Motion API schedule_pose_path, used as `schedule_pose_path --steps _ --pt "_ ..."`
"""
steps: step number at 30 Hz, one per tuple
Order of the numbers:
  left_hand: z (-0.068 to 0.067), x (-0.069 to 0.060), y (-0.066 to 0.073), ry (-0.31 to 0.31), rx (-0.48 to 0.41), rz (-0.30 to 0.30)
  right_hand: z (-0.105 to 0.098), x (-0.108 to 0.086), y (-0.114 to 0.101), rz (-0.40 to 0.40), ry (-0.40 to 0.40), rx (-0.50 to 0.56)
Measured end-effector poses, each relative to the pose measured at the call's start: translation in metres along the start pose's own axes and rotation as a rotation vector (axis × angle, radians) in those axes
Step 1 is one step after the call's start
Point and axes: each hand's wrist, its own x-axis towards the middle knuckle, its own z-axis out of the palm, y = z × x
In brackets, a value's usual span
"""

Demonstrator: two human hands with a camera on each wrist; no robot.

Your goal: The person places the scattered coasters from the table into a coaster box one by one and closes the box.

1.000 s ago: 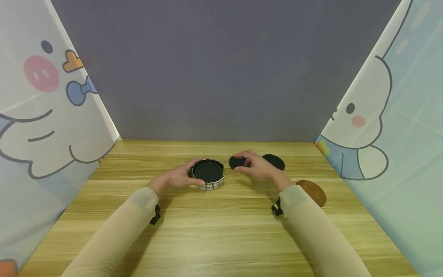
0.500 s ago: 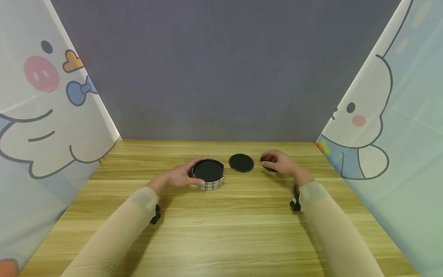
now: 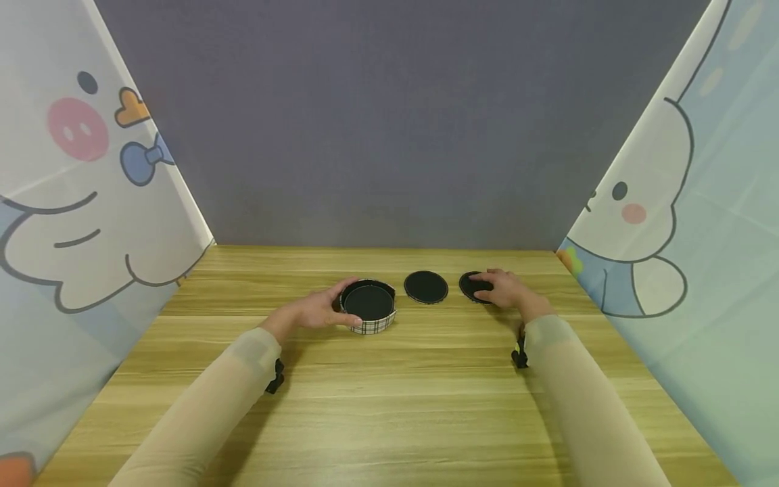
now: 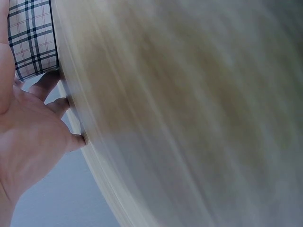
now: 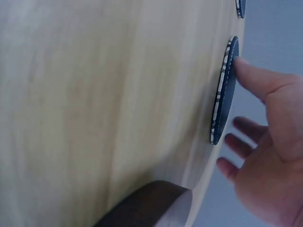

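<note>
A round plaid coaster holder (image 3: 374,327) stands on the table with a black coaster (image 3: 368,302) inside. My left hand (image 3: 316,310) grips its left side, thumb at the front and fingers round the back. In the left wrist view, the holder's plaid wall (image 4: 32,40) shows beside the palm. Another round black coaster (image 3: 426,287) lies flat right of the holder. Farther right, my right hand (image 3: 510,291) is over a similar coaster (image 3: 471,285). In the right wrist view, the thumb touches this coaster's (image 5: 223,94) stitched rim, while the other fingers are spread apart from it.
A dark brown curved thing (image 5: 147,203) sits near the bottom of the right wrist view; the right forearm hides it in the head view. Behind the wooden table (image 3: 389,406) stands a grey panel (image 3: 389,135), with cartoon-printed cloths at both sides.
My right hand has moved right from the middle coaster to the right one. Since half a second ago its fingers have drawn back, showing more of that coaster. The left hand still grips the holder.
</note>
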Motion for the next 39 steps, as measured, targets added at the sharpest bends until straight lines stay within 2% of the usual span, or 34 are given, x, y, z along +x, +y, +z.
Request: schedule_pose_path --steps 4,8,19,29,39 --pt "0.0 0.001 0.0 -0.007 -0.009 -0.001 0.002 -0.001 0.002 0.057 -0.044 0.041" --pt "0.001 0.002 -0.002 -0.004 -0.012 0.003 0.003 0.0 0.004 0.062 -0.04 0.033" --pt "-0.001 0.001 0.0 0.008 0.016 0.004 0.001 -0.015 -0.002 0.03 -0.076 -0.024" --pt "-0.001 -0.001 0.002 0.006 0.012 0.001 0.009 -0.031 -0.006 -0.052 -0.028 -0.066" --pt "0.0 -0.003 0.005 0.002 -0.003 0.003 0.013 -0.045 -0.005 -0.096 -0.015 -0.093"
